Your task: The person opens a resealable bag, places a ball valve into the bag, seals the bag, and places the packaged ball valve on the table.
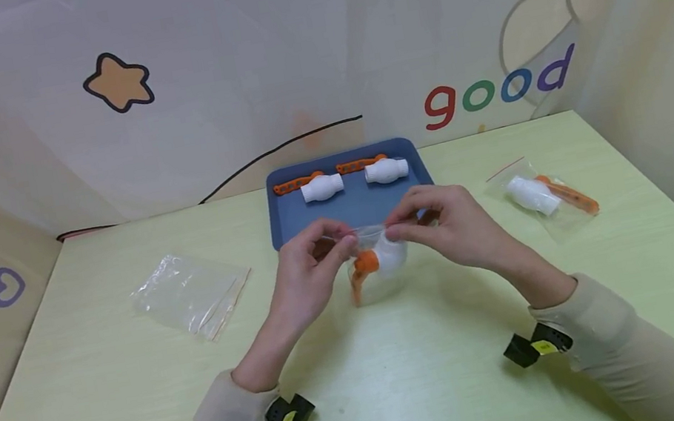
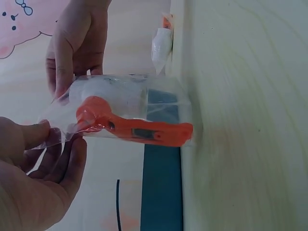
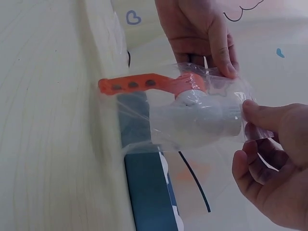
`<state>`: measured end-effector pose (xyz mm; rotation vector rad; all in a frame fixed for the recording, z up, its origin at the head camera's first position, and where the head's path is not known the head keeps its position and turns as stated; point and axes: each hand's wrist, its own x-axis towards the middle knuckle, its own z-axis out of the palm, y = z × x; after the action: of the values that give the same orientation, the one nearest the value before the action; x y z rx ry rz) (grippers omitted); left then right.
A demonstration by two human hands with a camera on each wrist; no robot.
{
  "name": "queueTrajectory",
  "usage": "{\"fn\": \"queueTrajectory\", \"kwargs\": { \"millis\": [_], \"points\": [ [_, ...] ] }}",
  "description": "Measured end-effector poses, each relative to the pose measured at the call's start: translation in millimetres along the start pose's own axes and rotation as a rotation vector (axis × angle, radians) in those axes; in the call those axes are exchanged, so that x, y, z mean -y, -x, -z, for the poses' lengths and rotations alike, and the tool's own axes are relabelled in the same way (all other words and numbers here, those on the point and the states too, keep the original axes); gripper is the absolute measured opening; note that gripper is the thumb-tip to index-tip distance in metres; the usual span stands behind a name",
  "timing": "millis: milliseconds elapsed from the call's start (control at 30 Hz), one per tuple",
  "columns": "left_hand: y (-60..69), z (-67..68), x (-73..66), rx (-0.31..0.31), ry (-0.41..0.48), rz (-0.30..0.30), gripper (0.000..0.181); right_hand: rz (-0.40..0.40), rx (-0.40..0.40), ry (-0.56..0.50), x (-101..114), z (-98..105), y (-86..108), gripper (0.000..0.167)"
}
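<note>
A white ball valve (image 1: 391, 253) with an orange lever handle (image 2: 144, 131) sits inside a clear plastic bag (image 3: 139, 113). Both hands hold this bag up over the table, in front of the blue tray. My left hand (image 1: 304, 273) pinches the left side of the bag's mouth between thumb and fingers. On the other side, my right hand (image 1: 458, 227) pinches the mouth's right edge. The handle hangs downward within the bag, and the white body lies nearer the right hand. Whether the seal is closed cannot be told.
Behind the hands, the blue tray (image 1: 313, 226) holds two more white valves (image 1: 322, 187) with orange handles. A bagged valve (image 1: 533, 194) lies on the table at right. Several flat clear bags (image 1: 189, 293) lie at left. A printed curtain (image 1: 255, 52) stands behind the table.
</note>
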<state>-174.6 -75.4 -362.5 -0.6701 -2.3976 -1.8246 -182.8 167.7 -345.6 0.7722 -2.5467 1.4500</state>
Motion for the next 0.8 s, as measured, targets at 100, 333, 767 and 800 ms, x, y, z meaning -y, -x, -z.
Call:
{"fn": "queueTrajectory", "kwargs": {
  "millis": [100,333,767,800],
  "points": [
    [-0.4,-0.6,-0.1,-0.002,-0.03,-0.013,0.007,-0.008,-0.004,0.012,1.3,-0.3,0.1,0.006],
    [-1.5,-0.3,-1.7,0.012,-0.042,-0.035,0.008,0.012,0.002,0.038,2.8,-1.0,1.1,0.005],
    [-3.8,-1.5,-2.7,0.058,-0.161,-0.194,0.008,0.064,0.034,0.059,8.9,-0.8,4.5,0.007],
    [-3.7,-1.5,-3.3,0.052,-0.166,-0.2,0.007,0.07,0.037,0.065,9.0,-0.8,4.6,0.007]
  ]
}}
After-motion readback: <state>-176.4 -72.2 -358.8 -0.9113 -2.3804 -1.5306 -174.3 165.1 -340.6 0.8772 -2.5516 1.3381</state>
